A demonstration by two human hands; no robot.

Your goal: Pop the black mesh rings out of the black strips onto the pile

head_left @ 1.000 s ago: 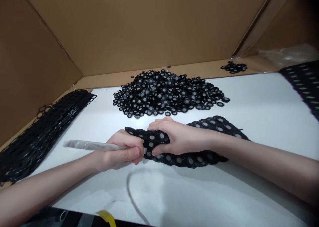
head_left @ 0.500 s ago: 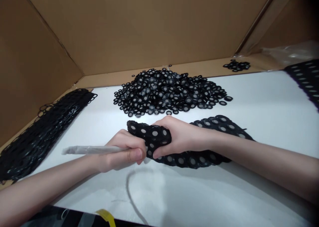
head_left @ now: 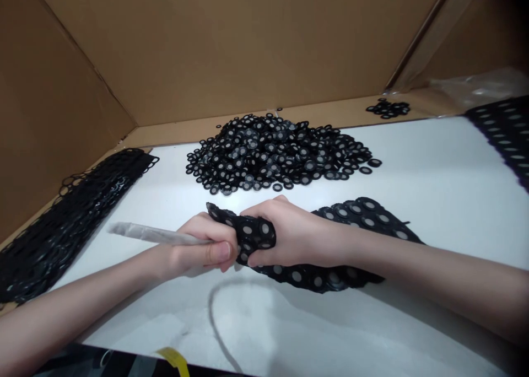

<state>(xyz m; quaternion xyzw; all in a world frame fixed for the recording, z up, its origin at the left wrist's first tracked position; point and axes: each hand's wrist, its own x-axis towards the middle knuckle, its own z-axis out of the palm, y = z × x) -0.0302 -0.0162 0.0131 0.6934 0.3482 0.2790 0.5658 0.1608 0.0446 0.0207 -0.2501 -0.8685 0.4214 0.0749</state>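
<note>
My left hand [head_left: 204, 246] is closed around a thin whitish stick [head_left: 144, 233] that looks wrapped; its outer end points left and its working end is hidden. The hand is pressed against the folded left end of a black rubbery sheet [head_left: 367, 214] with rows of pale round dots. My right hand [head_left: 291, 231] grips that folded end between thumb and fingers. From there the sheet runs right, under my right wrist, and its far corner lies on the white board [head_left: 446, 184].
Behind my hands rises a large heap of loose black rings with pale centres [head_left: 268, 156]. A smaller cluster [head_left: 388, 109] lies far right. Perforated black sheets [head_left: 78, 217] are at left, a dotted sheet [head_left: 506, 132] at right. Cardboard walls [head_left: 239, 41] enclose the board. Yellow tape [head_left: 176, 360] shows below.
The stick has tilted, its outer end now higher. Both hands have shifted slightly left, and the folded end of the sheet is bent more steeply. My right hand keeps its grip.
</note>
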